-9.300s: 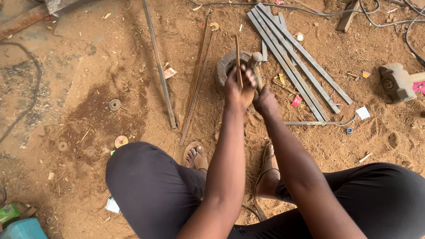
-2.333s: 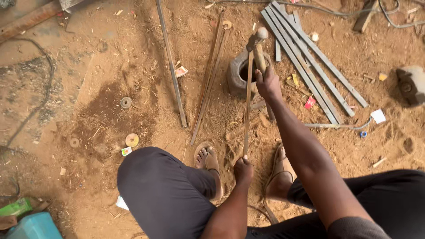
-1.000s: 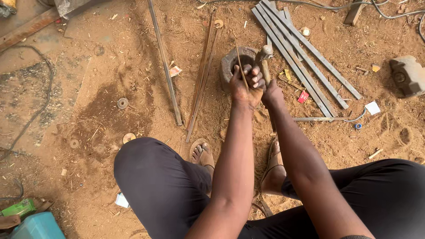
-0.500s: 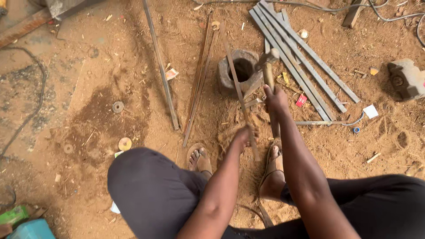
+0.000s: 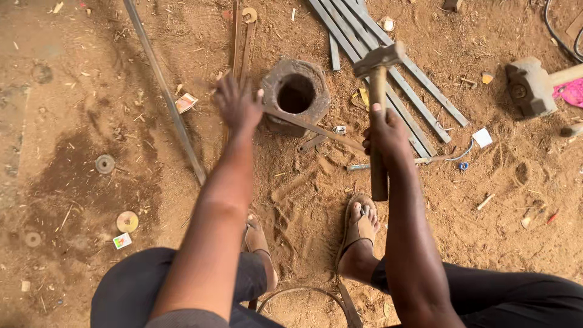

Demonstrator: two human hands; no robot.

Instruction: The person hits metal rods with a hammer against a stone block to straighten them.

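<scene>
My left hand [image 5: 237, 103] is blurred, its fingers fanned, and it grips the near end of a thin metal rod [image 5: 316, 129]. The rod slants right across the front of a rusty hollow metal block [image 5: 296, 94] standing on the sandy ground. My right hand [image 5: 385, 135] is shut around the wooden handle of a hammer [image 5: 378, 67]. The hammer's steel head is raised just right of the block. The rod's far tip ends beside my right hand.
Several long flat steel bars [image 5: 395, 76] lie at the back right. A long angle bar [image 5: 164, 91] and rusty strips [image 5: 240, 36] lie to the left. A heavy grey mallet head [image 5: 528, 88] sits far right. Worn discs [image 5: 127, 222] dot the dirt. My sandalled feet [image 5: 361, 228] rest near the block.
My left hand has swung up and left from near my feet to beside the block, and the rod has tipped from upright to slanting. The hammer is raised higher.
</scene>
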